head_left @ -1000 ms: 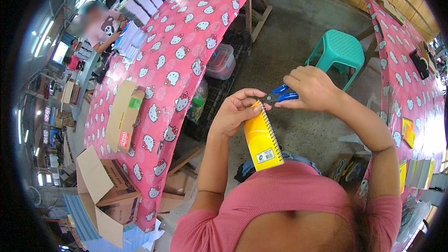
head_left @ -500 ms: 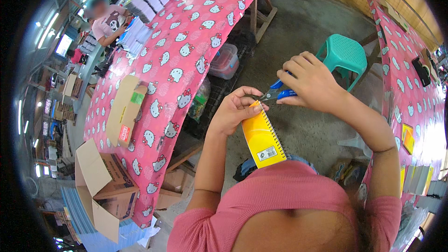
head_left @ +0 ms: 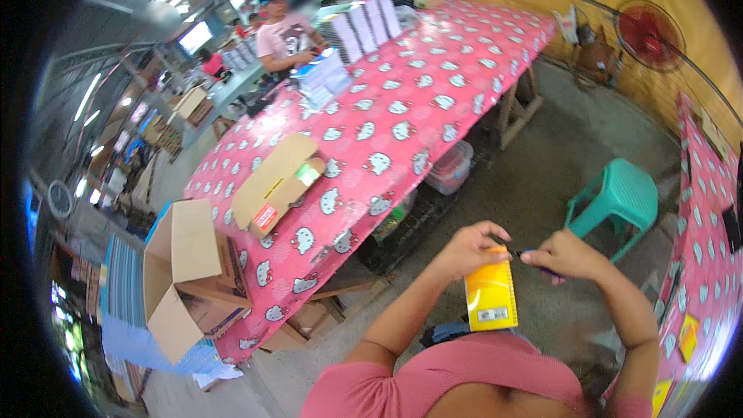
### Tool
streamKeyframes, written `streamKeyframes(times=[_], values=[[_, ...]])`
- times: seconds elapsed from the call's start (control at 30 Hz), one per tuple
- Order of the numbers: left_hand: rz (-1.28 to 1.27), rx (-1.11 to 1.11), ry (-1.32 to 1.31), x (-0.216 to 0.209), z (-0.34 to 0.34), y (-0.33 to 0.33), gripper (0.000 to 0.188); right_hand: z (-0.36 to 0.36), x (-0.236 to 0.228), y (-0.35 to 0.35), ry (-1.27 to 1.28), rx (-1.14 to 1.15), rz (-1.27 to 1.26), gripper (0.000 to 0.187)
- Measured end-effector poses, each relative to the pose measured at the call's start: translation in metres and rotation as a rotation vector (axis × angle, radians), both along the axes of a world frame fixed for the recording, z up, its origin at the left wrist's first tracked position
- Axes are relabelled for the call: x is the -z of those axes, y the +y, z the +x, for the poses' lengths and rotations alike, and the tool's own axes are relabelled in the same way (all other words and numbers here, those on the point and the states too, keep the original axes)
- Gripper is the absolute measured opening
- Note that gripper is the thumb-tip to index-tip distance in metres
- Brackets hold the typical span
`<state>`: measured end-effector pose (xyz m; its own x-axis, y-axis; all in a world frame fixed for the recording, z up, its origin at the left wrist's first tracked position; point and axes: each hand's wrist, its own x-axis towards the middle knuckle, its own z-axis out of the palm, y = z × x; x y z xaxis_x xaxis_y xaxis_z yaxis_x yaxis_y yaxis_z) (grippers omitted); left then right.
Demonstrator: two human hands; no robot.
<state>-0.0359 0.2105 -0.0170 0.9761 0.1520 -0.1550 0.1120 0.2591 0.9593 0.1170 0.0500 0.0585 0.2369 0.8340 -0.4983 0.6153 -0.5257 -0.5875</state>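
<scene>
A small yellow spiral-bound notebook (head_left: 491, 294) hangs in front of my chest, its wire coil along the right edge and a white label near the bottom. My left hand (head_left: 469, 251) pinches its top edge. Closed around blue-handled pliers (head_left: 548, 270) is my right hand (head_left: 573, 254), just right of the notebook. The pliers' dark jaws point left at the top end of the coil, close to my left fingertips. Blur and my fingers hide whether the jaws touch the wire.
A long table (head_left: 398, 104) with a pink patterned cover lies ahead, bearing a cardboard piece (head_left: 271, 186) and paper stacks (head_left: 321, 77). An open carton (head_left: 193, 255) stands left. A green stool (head_left: 619, 193) is at right, near another pink table (head_left: 696, 263). A person (head_left: 282, 39) works across the table.
My view has swung left and up, so the scene sits lower and further right. The right hand has turned lower around the pliers; the left still holds the notebook.
</scene>
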Motion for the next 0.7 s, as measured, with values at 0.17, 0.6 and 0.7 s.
streamKeyframes(times=[0.17, 0.6, 0.7], values=[[0.154, 0.023, 0.024, 0.028, 0.006, 0.004, 0.032, -0.005, 0.066, -0.019, -0.206, -0.044, 0.421, 0.051], [0.015, 0.04, 0.057, 0.065, 0.023, -0.002, 0.031, -0.035, 0.166, -0.099, -0.243, 0.611, 0.433, 0.043], [0.014, 0.063, 0.03, 0.07, 0.034, -0.011, 0.032, -0.033, 0.154, -0.136, -0.38, 0.685, 0.47, 0.043]])
